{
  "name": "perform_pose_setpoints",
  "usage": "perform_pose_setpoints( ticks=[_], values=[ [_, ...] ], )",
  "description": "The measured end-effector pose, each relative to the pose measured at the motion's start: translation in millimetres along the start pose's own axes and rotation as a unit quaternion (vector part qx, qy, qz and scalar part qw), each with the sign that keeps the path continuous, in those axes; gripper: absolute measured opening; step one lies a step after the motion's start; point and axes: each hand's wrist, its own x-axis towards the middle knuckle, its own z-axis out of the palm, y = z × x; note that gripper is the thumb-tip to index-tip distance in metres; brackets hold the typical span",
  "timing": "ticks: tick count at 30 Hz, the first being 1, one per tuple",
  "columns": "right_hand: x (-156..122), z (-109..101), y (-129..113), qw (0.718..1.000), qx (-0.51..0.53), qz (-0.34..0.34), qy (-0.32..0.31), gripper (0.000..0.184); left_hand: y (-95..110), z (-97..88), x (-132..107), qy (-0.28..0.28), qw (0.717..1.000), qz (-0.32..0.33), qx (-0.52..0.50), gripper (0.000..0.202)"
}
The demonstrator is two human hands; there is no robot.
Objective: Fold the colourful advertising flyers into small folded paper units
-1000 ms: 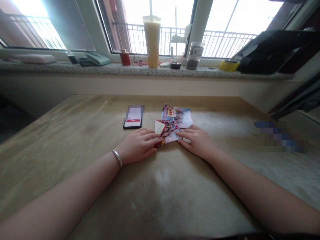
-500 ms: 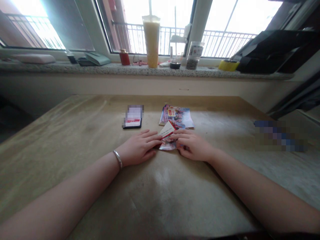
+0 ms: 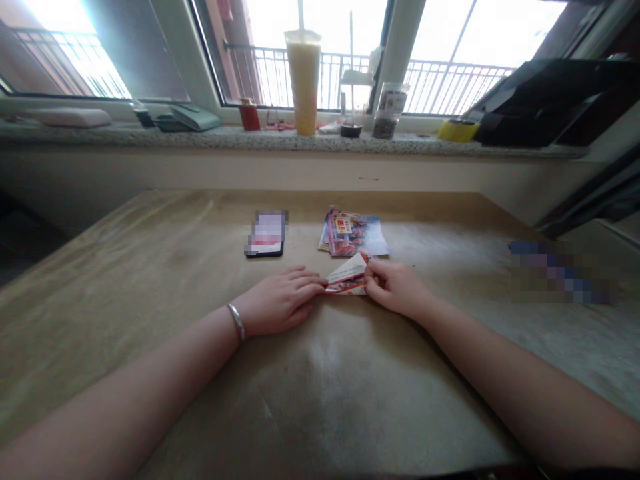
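A sheet of printed paper [image 3: 346,275], white and red with slanting folds, lies between my two hands on the table. My left hand [image 3: 286,298] rests flat, its outstretched fingertips touching the paper's left corner. At the right edge, my right hand [image 3: 399,285] pinches the paper between thumb and curled fingers, which hide that side. Just behind the paper sits a small pile of colourful printed leaflets [image 3: 356,235]. Left of the pile, beyond my left hand, lies a phone [image 3: 267,233] with its screen lit and partly blurred.
The pale table [image 3: 310,400] reaches to the wall below a stone windowsill [image 3: 200,138]. On the sill stand a tall yellow drink cup [image 3: 303,87], a red bottle [image 3: 249,115], clear containers, yellow tape [image 3: 457,131] and a black bag [image 3: 530,100]. A blurred bluish object [image 3: 560,272] lies at the right.
My right hand has closed into a pinch on the paper's right side. One flap has been folded over, and the paper now looks narrower. My left hand has barely moved.
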Motion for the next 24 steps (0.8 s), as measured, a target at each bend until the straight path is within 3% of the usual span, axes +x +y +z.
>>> perform_pose_setpoints(
  ticks=[6,13,24],
  values=[
    [5,6,11,0.996,0.066,0.06,-0.03,0.018,-1,1.1,1,-0.01,1.0,0.006,0.011,0.037],
    [9,8,23,0.993,0.02,0.11,-0.047,0.018,-2,0.4,-1,0.016,0.999,-0.013,-0.04,0.037],
    [10,2,27,0.991,-0.06,0.095,-0.073,0.016,1,4.3,2,0.016,0.999,0.011,-0.042,0.037]
  ],
)
